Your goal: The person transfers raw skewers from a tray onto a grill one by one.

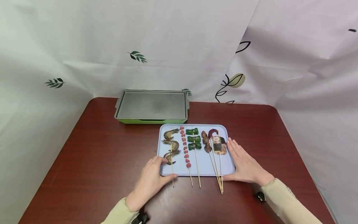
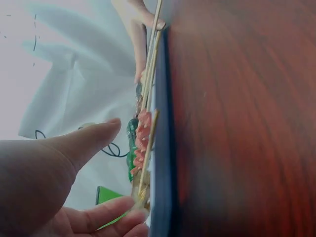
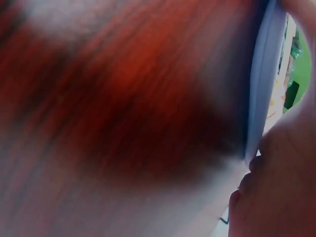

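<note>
A pale blue tray point(image 1: 179, 171) lies on the table with several skewers in a row on it. From left to right come a shrimp skewer point(image 1: 171, 145), a skewer of small red pieces point(image 1: 184, 147), a green pepper skewer point(image 1: 194, 139), a skewer of brown chunks point(image 1: 206, 141), one with a dark red curled piece point(image 1: 213, 132) and a fish-chunk skewer point(image 1: 219, 145). My left hand point(image 1: 151, 175) is at the tray's front left corner, thumb apart, fingertips by the lowest shrimp. Along the right edge rests my right hand point(image 1: 246, 166), fingers extended, thumb at the front rim.
Behind the tray, to the left, stands a green grill pan point(image 1: 152, 105) with a flat grey top. The dark red wooden table point(image 1: 112, 155) backs onto a white curtain point(image 1: 179, 40) with leaf prints. Skewer sticks jut past the tray's front rim.
</note>
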{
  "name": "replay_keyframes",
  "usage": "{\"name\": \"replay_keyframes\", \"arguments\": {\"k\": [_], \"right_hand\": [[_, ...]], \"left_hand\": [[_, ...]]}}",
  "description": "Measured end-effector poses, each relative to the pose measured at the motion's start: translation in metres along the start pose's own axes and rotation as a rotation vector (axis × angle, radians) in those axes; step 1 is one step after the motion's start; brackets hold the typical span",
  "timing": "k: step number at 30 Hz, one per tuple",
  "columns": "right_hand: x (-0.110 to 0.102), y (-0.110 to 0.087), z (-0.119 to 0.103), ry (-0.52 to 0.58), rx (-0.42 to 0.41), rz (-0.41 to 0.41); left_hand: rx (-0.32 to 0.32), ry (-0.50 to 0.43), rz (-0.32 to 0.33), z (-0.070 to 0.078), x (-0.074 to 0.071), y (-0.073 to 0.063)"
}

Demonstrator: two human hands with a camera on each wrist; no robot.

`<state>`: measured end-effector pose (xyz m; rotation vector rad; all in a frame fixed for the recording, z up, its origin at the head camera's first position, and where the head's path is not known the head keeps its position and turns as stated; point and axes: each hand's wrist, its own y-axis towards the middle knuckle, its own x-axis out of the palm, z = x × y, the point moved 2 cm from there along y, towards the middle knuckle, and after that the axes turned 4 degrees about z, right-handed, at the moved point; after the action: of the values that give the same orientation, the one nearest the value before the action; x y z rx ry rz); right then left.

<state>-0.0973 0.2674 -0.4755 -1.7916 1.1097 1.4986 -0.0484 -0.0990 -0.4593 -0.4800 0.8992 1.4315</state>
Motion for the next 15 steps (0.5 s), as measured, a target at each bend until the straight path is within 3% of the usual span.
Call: {"name": "replay_keyframes", "arguments": {"k": [6,15], "right_hand": [[0.0038,-0.003,0.0002,-0.005,-0.037,0.046],[0.0037,-0.0026,0.0017,-0.012,-0.007,-0.019]], "left_hand": [[0.018,0.013,-0.024,0.0009,0.0055,0.0014],[0.028,0.024,-0.054,-0.0002,0.011,0.0086]]}}
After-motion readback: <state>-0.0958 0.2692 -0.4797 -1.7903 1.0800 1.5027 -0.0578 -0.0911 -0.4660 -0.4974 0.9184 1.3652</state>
